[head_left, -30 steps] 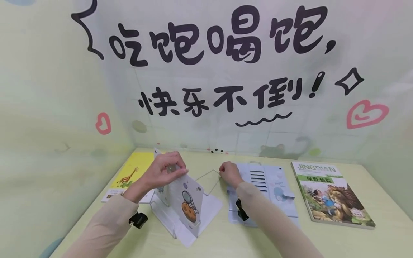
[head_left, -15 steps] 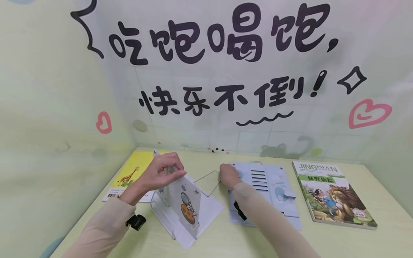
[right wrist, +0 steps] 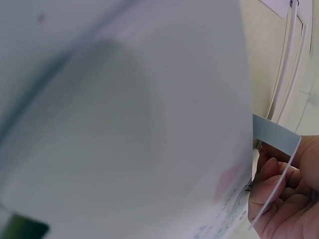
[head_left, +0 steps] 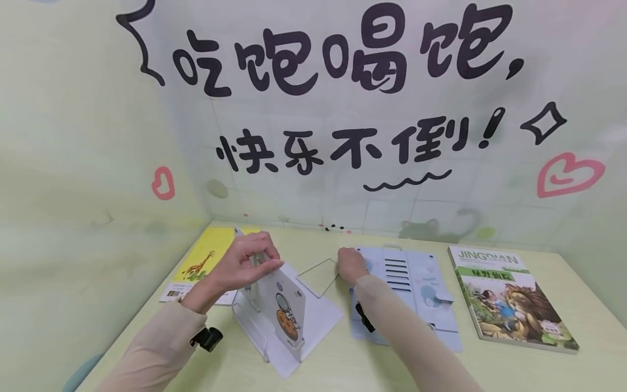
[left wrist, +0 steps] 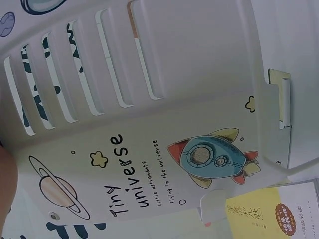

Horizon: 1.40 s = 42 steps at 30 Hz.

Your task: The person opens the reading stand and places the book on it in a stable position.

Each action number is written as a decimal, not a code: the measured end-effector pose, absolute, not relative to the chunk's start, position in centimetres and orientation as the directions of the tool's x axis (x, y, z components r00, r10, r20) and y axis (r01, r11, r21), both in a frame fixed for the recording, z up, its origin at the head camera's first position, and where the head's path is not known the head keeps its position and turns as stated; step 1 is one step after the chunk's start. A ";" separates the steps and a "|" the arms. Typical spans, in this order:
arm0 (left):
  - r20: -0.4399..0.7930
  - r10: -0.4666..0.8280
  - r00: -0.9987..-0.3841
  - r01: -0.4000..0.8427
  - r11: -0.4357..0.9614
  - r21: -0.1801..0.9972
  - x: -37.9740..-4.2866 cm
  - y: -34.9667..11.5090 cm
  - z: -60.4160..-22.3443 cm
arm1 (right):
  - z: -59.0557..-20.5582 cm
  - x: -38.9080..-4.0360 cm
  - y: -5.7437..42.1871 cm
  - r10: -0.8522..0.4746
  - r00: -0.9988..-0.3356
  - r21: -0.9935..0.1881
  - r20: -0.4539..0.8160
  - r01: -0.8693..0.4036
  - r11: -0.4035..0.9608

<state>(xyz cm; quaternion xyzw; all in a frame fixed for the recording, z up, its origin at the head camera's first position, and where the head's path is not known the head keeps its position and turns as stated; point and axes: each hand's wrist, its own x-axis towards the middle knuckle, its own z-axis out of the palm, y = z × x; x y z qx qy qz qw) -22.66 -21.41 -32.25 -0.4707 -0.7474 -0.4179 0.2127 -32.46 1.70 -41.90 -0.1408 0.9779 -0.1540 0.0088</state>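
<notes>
My left hand (head_left: 252, 261) grips the top edge of a white book stand (head_left: 291, 305) printed with an astronaut, its panel tilted up over a flat base. In the left wrist view the panel (left wrist: 214, 109) shows slots, a rocket and a ringed planet. A thin wire support leg (head_left: 313, 267) reaches from the stand to my right hand (head_left: 351, 265), whose curled fingers hold its end. Beside that hand lies a light blue book stand (head_left: 416, 267). Its pale panel fills much of the right wrist view, with a tab (right wrist: 276, 134) by the curled fingers (right wrist: 269, 186).
A yellow book with a giraffe (head_left: 201, 261) lies at the back left, partly behind the white stand. On the right rests a thick picture book with a lion (head_left: 514, 305). A printed backdrop (head_left: 303, 207) rises behind the table.
Both hands keep their holds and stay nearly where they were. The head view has shifted slightly, moving the whole scene a little to the right.
</notes>
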 end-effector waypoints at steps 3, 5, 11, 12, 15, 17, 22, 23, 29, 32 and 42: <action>0.726 0.524 -0.446 0.892 0.199 0.405 -22.7 -21.4 -32.3 | -41.9 -32.4 1.6 -0.269 -0.963 -0.335 0.012 -0.258 0.906; 0.730 0.520 -0.443 0.894 0.200 0.400 -22.8 -21.4 -32.4 | -41.8 -32.3 1.4 -0.271 -0.963 -0.353 0.010 -0.257 0.900; 0.725 0.521 -0.450 0.891 0.204 0.407 -22.7 -21.4 -32.4 | -41.8 -32.0 1.3 -0.283 -0.958 -0.366 0.035 -0.276 0.889; 0.723 0.522 -0.452 0.890 0.203 0.409 -22.7 -21.4 -32.4 | -41.8 -32.1 1.3 -0.283 -0.958 -0.362 0.038 -0.277 0.890; 0.723 0.524 -0.450 0.890 0.197 0.412 -22.6 -21.4 -32.3 | -41.9 -32.2 1.4 -0.286 -0.958 -0.344 0.035 -0.280 0.896; 0.726 0.525 -0.445 0.892 0.189 0.410 -22.6 -21.3 -32.3 | -41.9 -32.3 1.4 -0.290 -0.957 -0.335 0.027 -0.281 0.899; 0.724 0.526 -0.446 0.891 0.188 0.412 -22.5 -21.2 -32.3 | -42.0 -32.3 1.6 -0.301 -0.953 -0.314 0.023 -0.292 0.903; 0.723 0.525 -0.448 0.891 0.192 0.412 -22.5 -21.2 -32.3 | -42.0 -32.2 1.6 -0.302 -0.953 -0.318 0.031 -0.296 0.901; 0.722 0.506 -0.471 0.882 0.247 0.402 -22.4 -21.3 -32.4 | -40.8 -31.7 2.2 -0.277 -0.960 -0.455 0.039 -0.264 0.850; 0.731 0.492 -0.473 0.881 0.284 0.379 -22.1 -21.3 -32.4 | -40.3 -31.7 2.4 -0.259 -0.966 -0.554 0.007 -0.220 0.803; 0.754 0.422 -0.504 0.852 0.388 0.352 -21.9 -21.4 -32.3 | -39.9 -31.6 3.3 -0.197 -0.978 -0.773 -0.066 -0.075 0.630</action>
